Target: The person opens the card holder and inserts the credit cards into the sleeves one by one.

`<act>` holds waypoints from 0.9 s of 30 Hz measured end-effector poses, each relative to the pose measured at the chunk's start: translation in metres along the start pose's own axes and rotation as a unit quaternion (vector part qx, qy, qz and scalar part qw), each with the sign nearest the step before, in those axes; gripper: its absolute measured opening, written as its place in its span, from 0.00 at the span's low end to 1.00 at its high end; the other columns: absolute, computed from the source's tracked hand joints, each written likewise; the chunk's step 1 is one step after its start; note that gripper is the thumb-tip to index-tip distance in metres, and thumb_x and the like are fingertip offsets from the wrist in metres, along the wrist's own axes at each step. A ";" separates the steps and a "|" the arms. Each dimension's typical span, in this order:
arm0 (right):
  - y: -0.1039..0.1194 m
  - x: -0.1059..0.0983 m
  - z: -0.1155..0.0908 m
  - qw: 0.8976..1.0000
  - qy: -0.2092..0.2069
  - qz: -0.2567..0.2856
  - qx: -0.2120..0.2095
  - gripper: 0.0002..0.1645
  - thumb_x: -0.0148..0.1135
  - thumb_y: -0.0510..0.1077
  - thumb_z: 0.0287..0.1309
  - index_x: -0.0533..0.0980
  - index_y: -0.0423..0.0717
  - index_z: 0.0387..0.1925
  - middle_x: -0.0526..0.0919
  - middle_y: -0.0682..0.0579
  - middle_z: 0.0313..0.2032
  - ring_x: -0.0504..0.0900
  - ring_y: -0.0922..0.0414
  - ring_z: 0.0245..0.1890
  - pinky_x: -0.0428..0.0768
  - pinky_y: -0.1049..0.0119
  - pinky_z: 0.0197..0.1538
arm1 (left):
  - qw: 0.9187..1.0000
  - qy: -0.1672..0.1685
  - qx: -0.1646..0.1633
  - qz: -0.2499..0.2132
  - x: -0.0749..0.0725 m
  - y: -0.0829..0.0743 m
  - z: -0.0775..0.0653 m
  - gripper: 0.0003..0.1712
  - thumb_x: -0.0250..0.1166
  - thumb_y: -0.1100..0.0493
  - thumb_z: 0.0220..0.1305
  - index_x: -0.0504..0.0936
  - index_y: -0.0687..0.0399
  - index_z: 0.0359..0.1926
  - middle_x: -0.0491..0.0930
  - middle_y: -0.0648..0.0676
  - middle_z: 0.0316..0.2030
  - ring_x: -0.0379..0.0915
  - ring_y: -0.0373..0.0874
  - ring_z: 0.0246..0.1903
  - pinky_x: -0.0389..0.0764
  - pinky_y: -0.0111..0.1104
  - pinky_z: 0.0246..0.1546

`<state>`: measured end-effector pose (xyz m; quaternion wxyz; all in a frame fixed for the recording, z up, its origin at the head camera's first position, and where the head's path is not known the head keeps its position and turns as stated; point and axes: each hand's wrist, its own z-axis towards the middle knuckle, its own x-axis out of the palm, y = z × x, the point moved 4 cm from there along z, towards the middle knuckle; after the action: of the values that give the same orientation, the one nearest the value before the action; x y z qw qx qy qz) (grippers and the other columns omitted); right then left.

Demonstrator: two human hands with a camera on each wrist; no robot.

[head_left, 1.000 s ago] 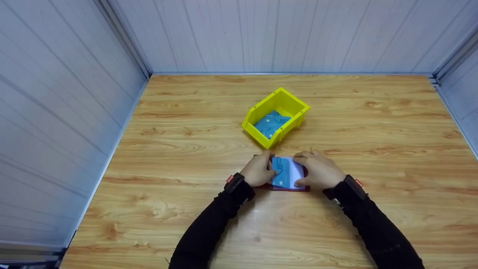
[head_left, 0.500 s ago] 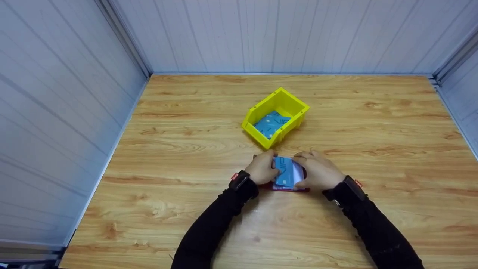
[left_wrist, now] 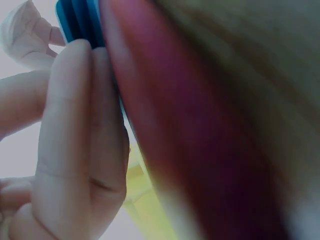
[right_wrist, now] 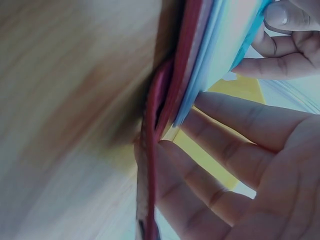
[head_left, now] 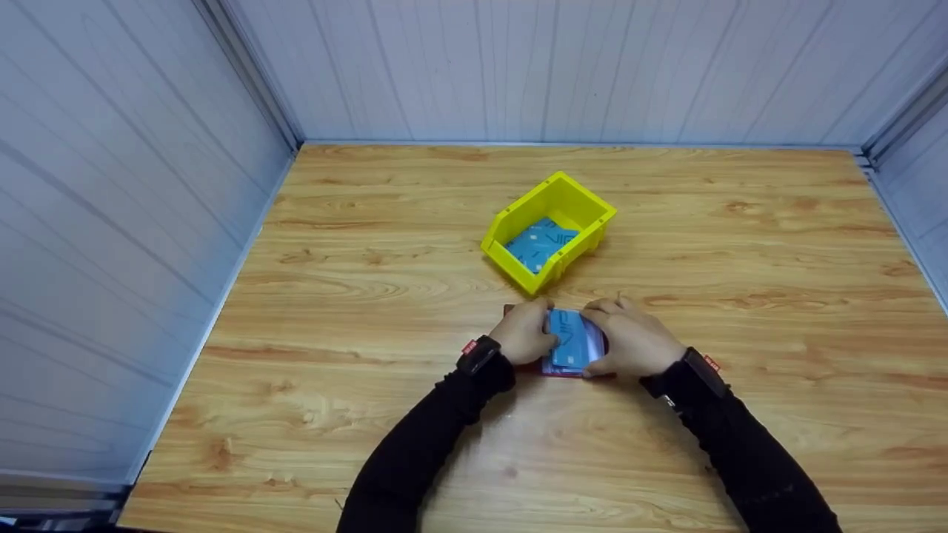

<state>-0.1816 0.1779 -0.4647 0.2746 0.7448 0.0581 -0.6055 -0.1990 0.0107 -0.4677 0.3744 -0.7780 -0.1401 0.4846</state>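
A blue card (head_left: 569,342) lies over the clear sleeves of a red card holder (right_wrist: 186,55), which rests open on the table. My left hand (head_left: 523,333) pinches the card's left edge with thumb and fingers. In the left wrist view, blue card edges (left_wrist: 80,22) show at the fingertips beside the red cover (left_wrist: 145,75). My right hand (head_left: 631,339) holds the right edge of the clear sleeves (right_wrist: 205,60), its fingers also against the red cover. How far the card sits inside a sleeve is hidden.
A yellow bin (head_left: 532,284) with several blue cards (head_left: 539,244) stands just beyond the hands. The wooden table (head_left: 370,296) reaches to white panel walls (head_left: 444,66) at the back and sides.
My left hand has moved slightly right with the blue card, which now covers more of the white sleeve. The right hand stays nearly still.
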 end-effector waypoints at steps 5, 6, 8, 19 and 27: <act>-0.001 -0.001 0.001 1.000 0.005 0.010 0.009 0.57 0.81 0.62 0.33 0.71 0.39 0.64 0.74 0.42 0.63 0.67 0.39 0.65 0.70 0.44 0.65 | 1.000 0.005 0.024 0.011 0.001 -0.002 0.002 0.29 0.65 0.67 0.58 0.72 0.66 0.61 0.69 0.46 0.23 0.66 0.37 0.23 0.65 0.24 0.24; -0.001 -0.001 0.001 1.000 0.005 0.012 0.010 0.57 0.81 0.62 0.33 0.71 0.39 0.64 0.74 0.42 0.63 0.67 0.39 0.65 0.69 0.43 0.65 | 0.999 0.004 0.031 0.015 0.001 -0.003 0.003 0.27 0.65 0.67 0.57 0.73 0.66 0.60 0.68 0.46 0.23 0.65 0.37 0.24 0.64 0.24 0.25; -0.001 -0.001 0.001 1.000 0.002 0.012 0.006 0.57 0.80 0.61 0.33 0.71 0.38 0.64 0.74 0.41 0.62 0.67 0.39 0.65 0.69 0.43 0.66 | 0.999 0.002 0.045 0.024 0.002 -0.004 0.004 0.21 0.64 0.68 0.57 0.77 0.65 0.54 0.66 0.46 0.23 0.64 0.38 0.24 0.62 0.24 0.25; 0.000 -0.002 0.001 1.000 -0.016 0.016 -0.009 0.55 0.80 0.61 0.33 0.72 0.39 0.63 0.76 0.41 0.61 0.70 0.40 0.63 0.67 0.43 0.66 | 0.992 -0.001 0.083 0.099 0.007 -0.014 0.001 0.13 0.60 0.66 0.62 0.79 0.64 0.48 0.68 0.47 0.27 0.67 0.41 0.31 0.67 0.28 0.32; 0.000 -0.001 0.001 1.000 0.003 0.016 0.003 0.56 0.79 0.61 0.36 0.70 0.39 0.65 0.74 0.40 0.63 0.65 0.36 0.67 0.60 0.40 0.70 | 0.987 -0.027 0.077 0.137 0.002 -0.009 -0.013 0.34 0.65 0.56 0.63 0.68 0.62 0.68 0.77 0.59 0.58 0.73 0.48 0.58 0.73 0.37 0.62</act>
<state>-0.1824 0.1778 -0.4643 0.2821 0.7484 0.0451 -0.5986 -0.1856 0.0128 -0.4594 0.3590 -0.7454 -0.0047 0.5616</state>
